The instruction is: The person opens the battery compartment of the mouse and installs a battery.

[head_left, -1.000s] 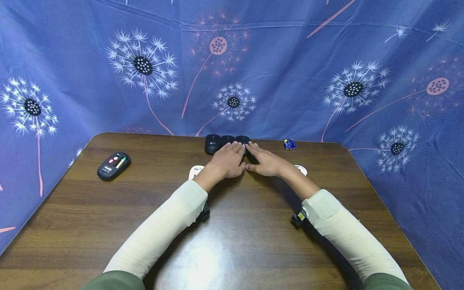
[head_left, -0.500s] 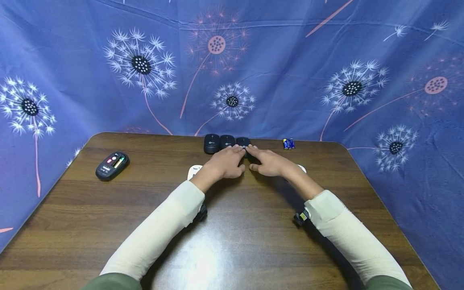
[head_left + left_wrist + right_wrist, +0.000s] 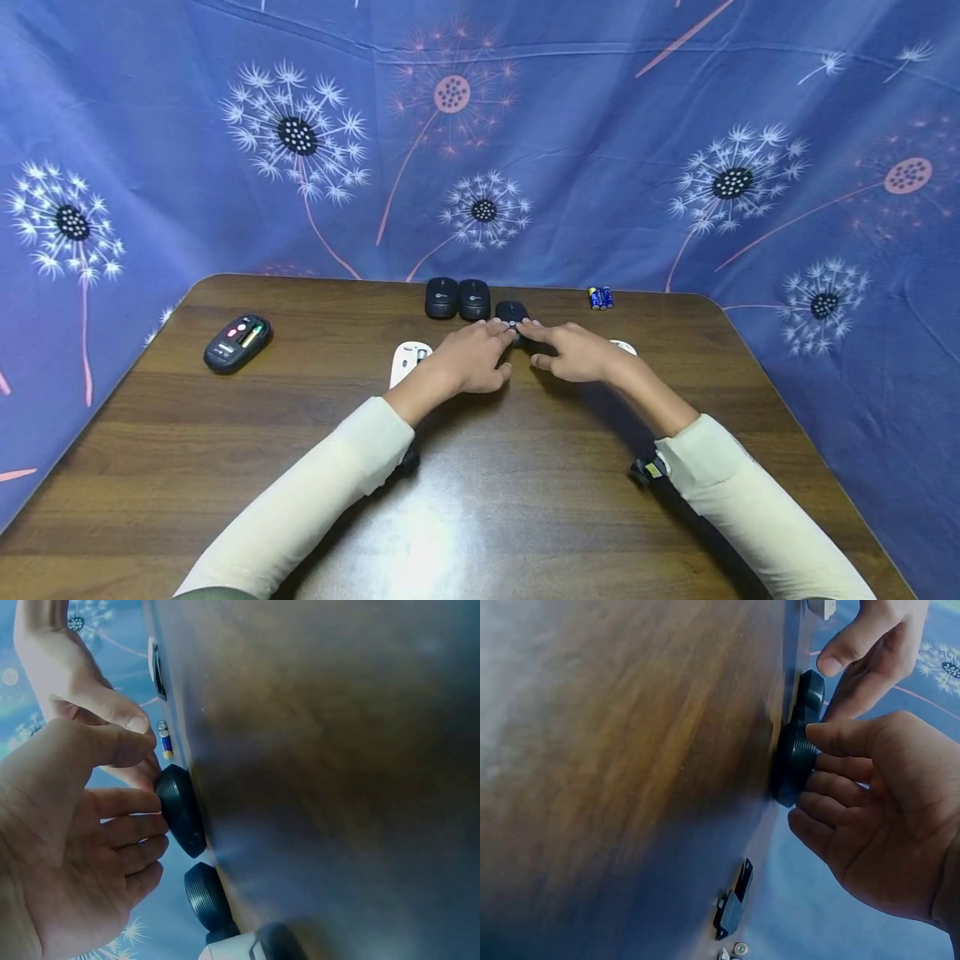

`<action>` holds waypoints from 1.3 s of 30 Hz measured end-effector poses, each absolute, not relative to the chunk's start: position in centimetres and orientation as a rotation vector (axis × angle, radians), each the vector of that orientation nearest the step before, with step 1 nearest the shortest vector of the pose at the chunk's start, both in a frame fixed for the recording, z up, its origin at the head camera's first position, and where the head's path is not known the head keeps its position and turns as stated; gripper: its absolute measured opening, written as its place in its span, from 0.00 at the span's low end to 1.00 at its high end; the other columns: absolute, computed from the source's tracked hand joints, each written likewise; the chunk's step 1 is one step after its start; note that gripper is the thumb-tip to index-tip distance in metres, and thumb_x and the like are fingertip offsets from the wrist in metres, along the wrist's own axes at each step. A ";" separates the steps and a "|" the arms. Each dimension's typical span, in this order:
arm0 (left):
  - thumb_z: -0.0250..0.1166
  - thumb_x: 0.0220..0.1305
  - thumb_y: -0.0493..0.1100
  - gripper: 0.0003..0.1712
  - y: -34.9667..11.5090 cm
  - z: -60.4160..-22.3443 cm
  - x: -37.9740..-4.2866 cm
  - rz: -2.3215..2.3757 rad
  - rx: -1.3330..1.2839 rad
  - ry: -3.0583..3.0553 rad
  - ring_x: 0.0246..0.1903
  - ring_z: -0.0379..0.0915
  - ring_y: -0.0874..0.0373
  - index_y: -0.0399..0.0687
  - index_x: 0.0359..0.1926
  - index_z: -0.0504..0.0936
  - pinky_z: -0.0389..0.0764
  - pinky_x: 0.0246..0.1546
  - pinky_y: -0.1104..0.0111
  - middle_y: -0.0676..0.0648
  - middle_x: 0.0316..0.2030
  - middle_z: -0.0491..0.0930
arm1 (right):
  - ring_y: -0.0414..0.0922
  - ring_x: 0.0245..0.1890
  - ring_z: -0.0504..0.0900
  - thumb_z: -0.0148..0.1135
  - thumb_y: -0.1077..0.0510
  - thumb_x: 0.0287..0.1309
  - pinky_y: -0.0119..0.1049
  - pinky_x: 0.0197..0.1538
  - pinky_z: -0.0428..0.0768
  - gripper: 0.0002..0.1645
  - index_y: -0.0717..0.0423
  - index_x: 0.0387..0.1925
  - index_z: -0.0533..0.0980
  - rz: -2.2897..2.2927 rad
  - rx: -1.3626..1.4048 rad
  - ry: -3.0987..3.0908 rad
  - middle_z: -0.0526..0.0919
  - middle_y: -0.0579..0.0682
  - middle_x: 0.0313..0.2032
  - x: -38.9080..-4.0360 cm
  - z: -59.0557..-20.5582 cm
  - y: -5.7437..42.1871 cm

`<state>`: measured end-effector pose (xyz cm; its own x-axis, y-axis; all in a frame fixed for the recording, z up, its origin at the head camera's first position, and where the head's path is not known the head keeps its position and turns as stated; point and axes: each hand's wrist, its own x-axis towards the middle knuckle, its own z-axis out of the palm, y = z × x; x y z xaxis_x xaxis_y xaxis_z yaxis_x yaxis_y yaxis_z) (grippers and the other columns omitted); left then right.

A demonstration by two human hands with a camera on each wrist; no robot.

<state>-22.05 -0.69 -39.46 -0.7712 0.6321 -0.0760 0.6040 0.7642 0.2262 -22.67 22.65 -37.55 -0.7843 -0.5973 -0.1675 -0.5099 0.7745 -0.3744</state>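
A black computer mouse (image 3: 512, 311) lies near the far edge of the table, right of two other black mice (image 3: 441, 298) and apart from them. My left hand (image 3: 472, 358) reaches it from the left, fingertips on its near part, palm down. From the other side my right hand (image 3: 573, 352) touches it with loosely extended fingers. Both wrist views show the mouse's ribbed side (image 3: 178, 811) at the fingertips, with no fingers wrapped around it. The hands cover its near end in the head view.
An upturned black mouse (image 3: 237, 343) with its battery slot uncovered lies at the left. A white mouse (image 3: 408, 360) sits beside my left wrist. Behind my right wrist a white object (image 3: 624, 346) is mostly hidden. Blue batteries (image 3: 601, 297) lie at the far right, before a blue curtain (image 3: 585, 167).
Both hands have drawn back toward me, and the black mouse has slid with them out of the row of mice. The other two mice stay in place.
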 end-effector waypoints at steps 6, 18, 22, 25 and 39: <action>0.62 0.83 0.52 0.38 -1.1 -38.7 -20.4 0.277 1.043 2.830 0.88 0.60 0.44 0.39 0.84 0.70 0.61 0.94 0.53 0.38 0.85 0.68 | 0.66 0.83 0.69 0.62 0.55 0.82 0.67 0.88 0.71 0.38 0.58 0.86 0.65 -0.434 -0.883 2.709 0.66 0.62 0.84 -21.6 -37.5 22.9; 0.65 0.82 0.51 0.35 -2.4 -38.7 -18.3 0.380 1.099 2.796 0.84 0.66 0.37 0.41 0.82 0.74 0.70 0.90 0.45 0.38 0.83 0.72 | 0.55 0.63 0.89 0.67 0.52 0.80 0.62 0.75 0.87 0.35 0.52 0.82 0.74 -0.443 -0.943 2.717 0.78 0.61 0.77 -20.0 -37.2 23.3; 0.64 0.83 0.50 0.35 -2.6 -38.7 -17.9 0.387 1.101 2.769 0.86 0.63 0.38 0.42 0.83 0.73 0.67 0.92 0.45 0.38 0.84 0.70 | 0.54 0.62 0.90 0.69 0.50 0.79 0.61 0.69 0.91 0.34 0.52 0.81 0.75 -0.433 -0.961 2.717 0.80 0.62 0.75 -19.5 -37.0 23.4; 0.64 0.84 0.50 0.35 -2.6 -38.6 -17.9 0.411 1.095 2.765 0.86 0.64 0.38 0.42 0.83 0.73 0.67 0.91 0.44 0.38 0.84 0.70 | 0.57 0.66 0.89 0.69 0.49 0.80 0.61 0.70 0.90 0.35 0.52 0.81 0.75 -0.441 -0.963 2.715 0.81 0.61 0.75 -19.5 -36.8 23.4; 0.77 0.73 0.53 0.53 -1.9 -39.7 -20.1 0.795 0.811 2.828 0.78 0.74 0.34 0.31 0.85 0.64 0.76 0.86 0.46 0.31 0.79 0.74 | 0.65 0.80 0.76 0.82 0.51 0.67 0.66 0.84 0.77 0.53 0.65 0.84 0.67 -0.681 -0.849 2.776 0.79 0.65 0.77 -21.9 -38.0 24.0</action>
